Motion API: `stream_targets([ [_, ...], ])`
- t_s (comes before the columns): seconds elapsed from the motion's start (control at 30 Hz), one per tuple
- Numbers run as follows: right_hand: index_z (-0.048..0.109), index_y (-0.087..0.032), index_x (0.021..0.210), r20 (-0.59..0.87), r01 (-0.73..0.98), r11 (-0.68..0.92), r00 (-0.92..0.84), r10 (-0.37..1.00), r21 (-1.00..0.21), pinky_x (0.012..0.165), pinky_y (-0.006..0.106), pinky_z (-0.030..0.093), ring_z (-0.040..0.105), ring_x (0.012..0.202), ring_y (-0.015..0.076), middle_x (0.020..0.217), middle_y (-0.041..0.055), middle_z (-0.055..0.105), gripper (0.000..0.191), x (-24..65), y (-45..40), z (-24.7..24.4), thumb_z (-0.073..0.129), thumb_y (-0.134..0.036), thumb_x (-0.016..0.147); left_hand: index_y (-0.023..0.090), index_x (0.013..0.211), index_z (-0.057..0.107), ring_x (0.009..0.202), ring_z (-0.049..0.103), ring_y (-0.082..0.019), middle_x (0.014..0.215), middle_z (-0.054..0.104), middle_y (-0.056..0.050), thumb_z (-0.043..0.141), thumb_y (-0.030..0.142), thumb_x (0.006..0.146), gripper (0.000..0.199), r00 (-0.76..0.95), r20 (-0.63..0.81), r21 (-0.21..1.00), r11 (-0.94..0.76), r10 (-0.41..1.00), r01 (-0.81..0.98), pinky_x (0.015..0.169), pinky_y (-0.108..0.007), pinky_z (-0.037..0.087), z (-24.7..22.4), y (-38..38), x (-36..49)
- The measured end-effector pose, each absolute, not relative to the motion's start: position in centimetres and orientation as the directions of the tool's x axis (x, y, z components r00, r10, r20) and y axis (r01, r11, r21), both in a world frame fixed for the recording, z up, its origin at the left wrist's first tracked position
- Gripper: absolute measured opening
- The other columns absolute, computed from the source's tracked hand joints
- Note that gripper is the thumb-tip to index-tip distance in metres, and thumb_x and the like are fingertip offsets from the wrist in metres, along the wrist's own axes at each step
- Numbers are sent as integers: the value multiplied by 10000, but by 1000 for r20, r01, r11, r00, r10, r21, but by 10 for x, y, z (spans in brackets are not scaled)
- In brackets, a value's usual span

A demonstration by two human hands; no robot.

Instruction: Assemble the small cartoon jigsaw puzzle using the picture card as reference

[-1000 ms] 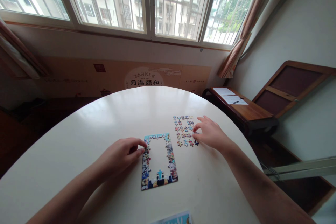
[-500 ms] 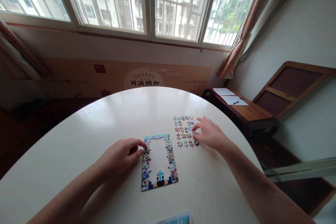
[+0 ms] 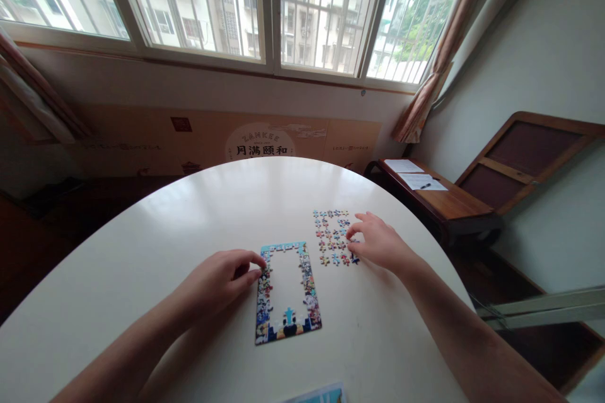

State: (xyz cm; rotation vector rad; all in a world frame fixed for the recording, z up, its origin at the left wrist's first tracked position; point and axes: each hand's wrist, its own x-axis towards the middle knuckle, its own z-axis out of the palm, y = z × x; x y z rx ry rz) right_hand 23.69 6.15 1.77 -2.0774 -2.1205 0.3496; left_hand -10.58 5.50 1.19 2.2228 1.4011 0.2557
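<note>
A partly assembled jigsaw puzzle [image 3: 311,295] lies flat on the white round table [image 3: 142,252], its border joined around a bare white middle. At its bottom a light-blue piece [image 3: 289,315] juts inward. My left hand [image 3: 224,274] rests at the puzzle's left edge, index finger and thumb apart, the other fingers curled under. To the right of the puzzle, loose jigsaw pieces [image 3: 325,234] are spread in rough rows. Over their right side hovers or rests my right hand [image 3: 375,239], fingers apart; whether a fingertip touches a piece I cannot tell.
A glossy blue printed item [image 3: 321,395] is cut off at the table's near edge. Beyond the table on the right stands a low wooden table [image 3: 454,198] with papers [image 3: 404,166] and a pen [image 3: 426,186]. Barred windows and a printed panel [image 3: 203,138] lie ahead.
</note>
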Motion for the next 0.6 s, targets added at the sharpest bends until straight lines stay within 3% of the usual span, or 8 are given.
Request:
stream_targets([
  [0.6,758,-242,962,-42,934,41,-59,997,-356,1165,516,299,350,1473,361,1439,120,567,183,246,66,14,702,-294,795,286,1067,761,921,676,-253,1074,758,-56,508,456,899,348,446,-83,511,-346,891,787,786,-327,503,12,55,-105],
])
